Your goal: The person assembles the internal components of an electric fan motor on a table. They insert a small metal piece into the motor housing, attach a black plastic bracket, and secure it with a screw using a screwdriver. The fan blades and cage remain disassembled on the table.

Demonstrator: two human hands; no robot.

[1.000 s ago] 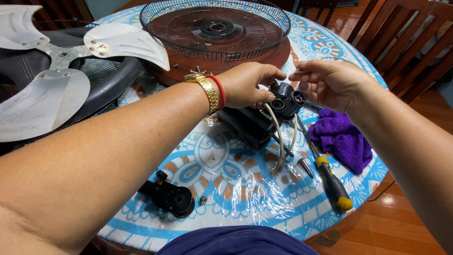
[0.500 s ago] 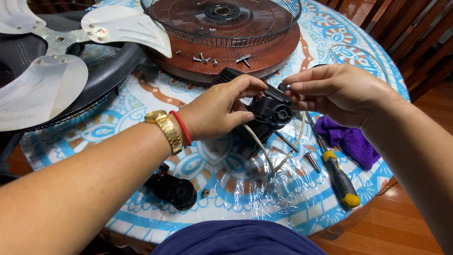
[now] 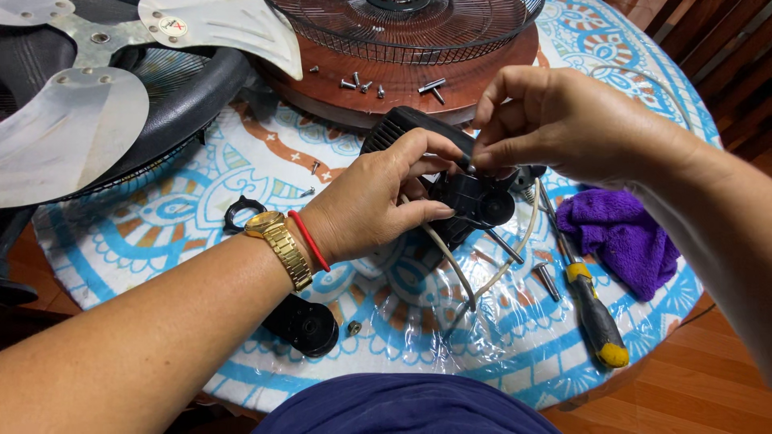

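Note:
My left hand [image 3: 378,201], with a gold watch and a red band at the wrist, grips a black plastic fan motor housing [image 3: 470,197] held above the table. Two pale cables [image 3: 462,269] hang down from the housing. My right hand [image 3: 555,120] sits just above the housing's top, fingertips pinched together on something small that I cannot make out. A ribbed black part of the housing [image 3: 394,128] shows behind my left thumb.
A round table [image 3: 201,201] wears a blue patterned cloth under clear plastic. On it: a metal fan blade [image 3: 72,120], a wire grille [image 3: 418,32] on a wooden disc with loose screws [image 3: 362,84], a purple cloth [image 3: 623,237], a yellow-handled screwdriver [image 3: 591,309], a black knob part [image 3: 305,325].
My right hand rose from beside the housing to above its top, fingers pinched. The view dropped lower and nearer; a black ring on the cloth at the left came into sight.

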